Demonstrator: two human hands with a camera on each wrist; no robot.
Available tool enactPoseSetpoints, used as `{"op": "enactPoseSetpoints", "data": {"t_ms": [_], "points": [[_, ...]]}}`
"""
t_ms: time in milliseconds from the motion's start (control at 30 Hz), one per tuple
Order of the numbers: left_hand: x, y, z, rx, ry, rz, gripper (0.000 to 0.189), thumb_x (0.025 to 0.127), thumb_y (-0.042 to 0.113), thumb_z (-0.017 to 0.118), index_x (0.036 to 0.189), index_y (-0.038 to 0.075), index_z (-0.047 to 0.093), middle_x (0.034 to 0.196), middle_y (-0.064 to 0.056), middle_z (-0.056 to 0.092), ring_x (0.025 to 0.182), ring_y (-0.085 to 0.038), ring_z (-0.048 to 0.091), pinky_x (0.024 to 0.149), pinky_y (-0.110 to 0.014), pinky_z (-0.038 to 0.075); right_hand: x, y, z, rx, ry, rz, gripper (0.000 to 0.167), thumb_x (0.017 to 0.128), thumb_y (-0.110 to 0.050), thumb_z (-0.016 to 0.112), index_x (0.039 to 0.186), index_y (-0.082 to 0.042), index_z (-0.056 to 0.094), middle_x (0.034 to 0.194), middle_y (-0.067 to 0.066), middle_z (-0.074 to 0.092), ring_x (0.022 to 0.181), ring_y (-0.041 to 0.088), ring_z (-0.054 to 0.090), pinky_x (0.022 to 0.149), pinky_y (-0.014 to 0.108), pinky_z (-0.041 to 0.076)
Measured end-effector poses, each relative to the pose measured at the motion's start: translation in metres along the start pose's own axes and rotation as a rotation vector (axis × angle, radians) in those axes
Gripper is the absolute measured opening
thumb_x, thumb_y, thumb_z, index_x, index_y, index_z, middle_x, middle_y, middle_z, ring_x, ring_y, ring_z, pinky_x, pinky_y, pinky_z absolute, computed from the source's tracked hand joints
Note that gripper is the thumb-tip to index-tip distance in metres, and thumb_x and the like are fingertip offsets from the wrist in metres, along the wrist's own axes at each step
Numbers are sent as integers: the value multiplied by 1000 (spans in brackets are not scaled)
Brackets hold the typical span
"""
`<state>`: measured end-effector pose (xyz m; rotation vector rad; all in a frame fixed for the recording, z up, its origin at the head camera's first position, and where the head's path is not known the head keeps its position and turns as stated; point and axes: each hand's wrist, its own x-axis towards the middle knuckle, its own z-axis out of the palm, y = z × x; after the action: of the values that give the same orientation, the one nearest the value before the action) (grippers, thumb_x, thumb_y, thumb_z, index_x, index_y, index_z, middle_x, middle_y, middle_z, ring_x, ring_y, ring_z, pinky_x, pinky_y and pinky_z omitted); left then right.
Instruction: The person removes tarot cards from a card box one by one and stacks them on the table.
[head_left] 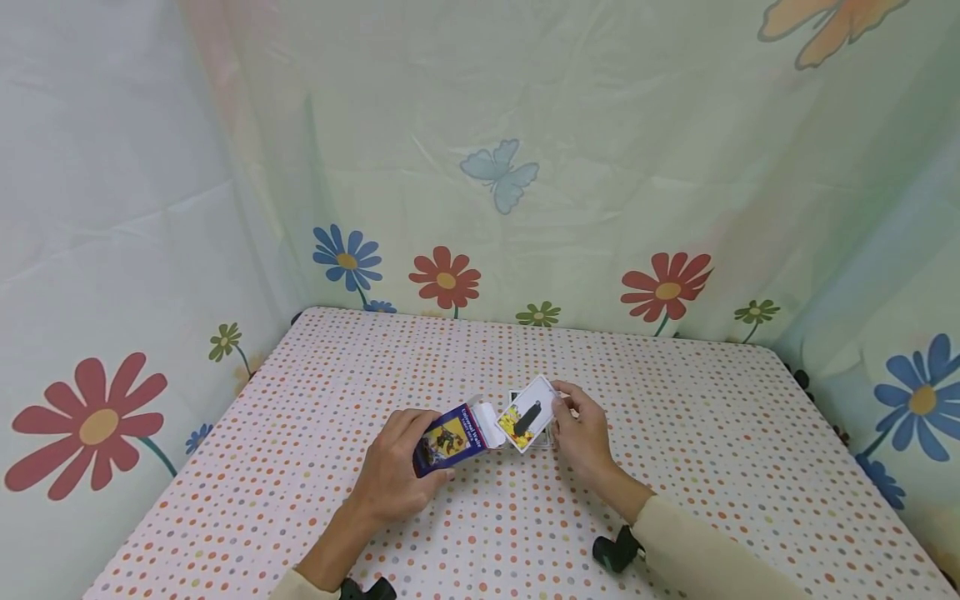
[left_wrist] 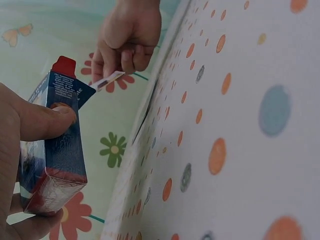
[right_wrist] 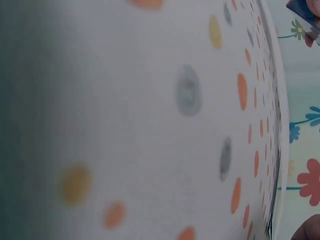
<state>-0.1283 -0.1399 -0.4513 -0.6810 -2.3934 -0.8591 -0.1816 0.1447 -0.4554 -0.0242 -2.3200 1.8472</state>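
Observation:
My left hand [head_left: 393, 471] grips a blue tarot card box [head_left: 448, 442] with a yellow picture on its front. The box's white end flap [head_left: 489, 425] stands out toward the right. Close by, my right hand [head_left: 587, 433] pinches a white-bordered tarot card [head_left: 527, 414] by its right edge, a dark figure and yellow shapes printed on it. Something card-like [head_left: 543, 440] lies behind and below that card, mostly hidden. The left wrist view shows the left thumb on the side of the box [left_wrist: 67, 147]; only a box corner [right_wrist: 302, 11] enters the right wrist view.
A dotted cloth [head_left: 300, 467] covers the table. Behind it and at both sides hang flowered curtains [head_left: 570, 225]. Black wrist devices [head_left: 617, 550] sit at both forearms, near the table's front.

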Motion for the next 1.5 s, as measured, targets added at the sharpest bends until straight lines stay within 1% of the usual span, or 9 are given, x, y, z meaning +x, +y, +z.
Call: {"op": "enactPoseSetpoints", "data": {"t_ms": [200,400,567,767,867,967,1167,1367,1500], "points": [[0,0,0,4,-1,1,74,67,25,94,132,10,62,124,-1,60,108,-12,54,86,-35,54,5,1,0,-22,3,14,35,107,-6,44,138,-11,59,101,16,52,60,14,48,48,22,40],[0,-1,0,9,0,6,73,68,27,93,131,9,62,124,-2,60,107,-12,54,85,-35,54,13,1,-2,-111,15,-6,35,106,-6,46,138,-10,60,97,16,55,67,21,54,53,22,44],[-1,-1,0,9,1,10,72,68,27,93,131,9,62,123,-2,61,107,-12,55,84,-34,54,21,3,-5,-198,6,-24,32,105,-8,50,134,-9,63,91,15,58,63,18,54,51,22,44],[0,-2,0,-3,-5,-2,73,69,27,93,132,7,62,124,-2,60,107,-12,54,84,-33,54,33,7,-7,-269,10,-5,25,104,-10,54,126,-5,65,94,11,59,68,17,55,52,23,44],[0,-1,0,-4,-7,-6,73,68,27,93,132,7,62,124,-2,60,107,-12,54,84,-33,54,37,8,-8,-278,-2,7,23,104,-10,55,123,-3,65,96,12,60,69,17,55,52,23,44],[0,-1,0,-5,-9,-8,73,68,26,93,132,8,62,124,-2,60,107,-12,54,84,-33,54,39,9,-9,-306,-29,10,23,104,-11,54,122,-4,66,96,13,61,65,17,53,50,23,44],[0,0,-1,8,-13,-11,72,69,27,93,131,10,62,124,-2,60,107,-12,54,85,-33,54,45,13,-10,-377,-87,-36,22,104,-11,55,120,-5,68,93,12,63,58,16,50,48,27,43],[-1,-1,-1,11,-16,-8,72,69,27,93,132,9,62,124,-1,61,107,-11,55,85,-33,54,56,13,-5,-530,-140,-22,20,104,-11,55,117,-6,69,82,7,61,66,18,52,55,29,42],[-1,-2,0,10,-9,-3,72,69,27,93,132,8,62,123,-2,61,107,-11,55,84,-33,54,61,11,1,-653,-154,-20,16,104,-13,55,113,-7,68,85,6,64,70,18,55,59,30,43]]}}
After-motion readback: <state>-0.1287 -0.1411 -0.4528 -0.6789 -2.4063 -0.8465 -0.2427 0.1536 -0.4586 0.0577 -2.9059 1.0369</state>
